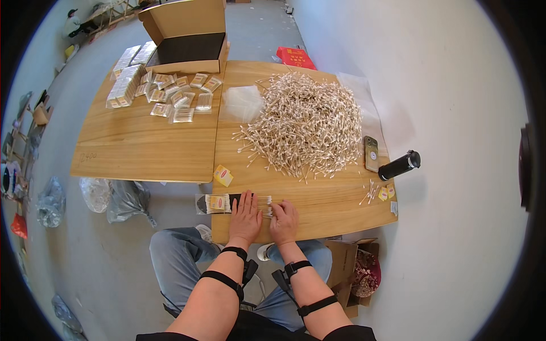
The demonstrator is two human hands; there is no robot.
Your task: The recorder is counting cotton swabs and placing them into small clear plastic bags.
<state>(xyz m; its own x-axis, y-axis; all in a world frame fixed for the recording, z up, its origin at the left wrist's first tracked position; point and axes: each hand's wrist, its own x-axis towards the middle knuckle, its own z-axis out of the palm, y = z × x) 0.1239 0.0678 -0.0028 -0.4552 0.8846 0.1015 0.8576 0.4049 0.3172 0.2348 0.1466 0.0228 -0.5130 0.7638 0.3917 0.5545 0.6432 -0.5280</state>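
1 row of swabs [264,205] lies on the near side of the swab pile [310,122]. The left hand [245,220] rests flat over it; the right hand [283,222] curls at its end, grip unclear. Right of the pile lies 1 phone [371,154].

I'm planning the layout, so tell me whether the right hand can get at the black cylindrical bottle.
Probably yes: between the right hand and the bottle lie mostly bare wooden tabletop and a few loose white cotton swabs.

Cotton swabs [307,122] white — tabletop [142,145] tan, wood-grained — bottle [396,166] black, bag [296,57] red, small card [223,175] yellow-and-white.
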